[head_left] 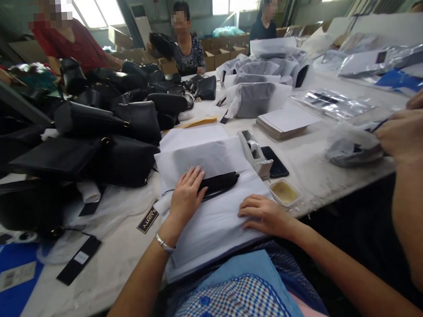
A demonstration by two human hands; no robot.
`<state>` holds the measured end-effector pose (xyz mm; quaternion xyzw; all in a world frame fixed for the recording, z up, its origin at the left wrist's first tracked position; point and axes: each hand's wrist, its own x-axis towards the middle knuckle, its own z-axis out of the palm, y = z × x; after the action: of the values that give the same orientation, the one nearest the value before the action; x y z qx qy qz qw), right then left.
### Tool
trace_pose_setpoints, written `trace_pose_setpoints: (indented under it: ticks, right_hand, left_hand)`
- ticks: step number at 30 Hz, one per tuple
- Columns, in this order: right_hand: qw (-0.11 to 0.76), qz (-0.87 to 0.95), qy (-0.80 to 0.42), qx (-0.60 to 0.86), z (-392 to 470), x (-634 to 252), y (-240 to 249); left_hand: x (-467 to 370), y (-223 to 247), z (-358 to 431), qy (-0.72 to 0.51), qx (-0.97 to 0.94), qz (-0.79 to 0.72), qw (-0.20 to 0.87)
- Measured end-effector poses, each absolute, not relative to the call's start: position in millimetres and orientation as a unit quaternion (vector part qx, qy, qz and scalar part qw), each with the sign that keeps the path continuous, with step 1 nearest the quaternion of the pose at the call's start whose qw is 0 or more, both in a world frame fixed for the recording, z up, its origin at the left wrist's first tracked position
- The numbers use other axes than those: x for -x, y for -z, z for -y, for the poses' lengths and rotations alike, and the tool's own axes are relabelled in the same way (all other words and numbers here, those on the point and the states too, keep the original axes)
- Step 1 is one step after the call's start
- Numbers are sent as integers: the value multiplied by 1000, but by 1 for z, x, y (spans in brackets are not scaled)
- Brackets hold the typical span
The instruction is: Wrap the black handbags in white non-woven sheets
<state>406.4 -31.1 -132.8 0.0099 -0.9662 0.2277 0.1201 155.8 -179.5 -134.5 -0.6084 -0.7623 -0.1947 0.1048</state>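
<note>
A black bag [221, 180] lies on a sheet of white tissue paper [202, 246] at the table's front edge, with a thin black strap along its near side. My left hand [187, 192] rests open on the bag's left end and the paper, its fingers pointing away from me. To the right, my right hand [266, 215] lies open on the paper with slightly bent fingers, apart from the bag. A black swing tag [148, 219] with gold lettering sits beside the paper's left edge.
Black handbags [126, 158] are heaped on the left. A tape dispenser [250, 149], a phone [275, 162] and a small dish [284, 192] stand right of the paper. Beyond are stacked boards [285, 121] and paper-wrapped bags [256, 99]. A co-worker's arm [410, 167] reaches in at right.
</note>
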Motion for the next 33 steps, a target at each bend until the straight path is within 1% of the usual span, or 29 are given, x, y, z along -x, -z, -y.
trace_pose_setpoints:
  ticks: [6,12,15,19,23,25,27,30,33]
  right_hand:
    - [95,968,-234,-1,30,-398,133]
    - [44,955,-291,22,26,-389,109]
    - [65,949,-303,57,22,-378,92]
    - [118,940,-308,86,10,-353,73]
    - [152,940,-281,120,-8,-321,63]
    - [151,944,-260,132,-18,-304,60]
    - [142,950,-237,145,-25,-291,58]
    - [131,956,-207,163,-29,-280,55]
    - [158,956,-185,161,-22,-284,55]
  left_hand:
    - [-154,134,180,195,607,765,93]
    - [-152,124,179,201,602,770,67]
    - [-149,107,178,196,601,775,30]
    - [-141,74,177,168,583,792,-62]
    - [-131,42,175,136,588,781,-157]
    - [-126,32,174,133,602,766,-180]
    - [-124,28,171,121,618,758,-169]
    - [-127,34,165,69,612,783,-92]
    - [-134,44,159,45,576,816,-31]
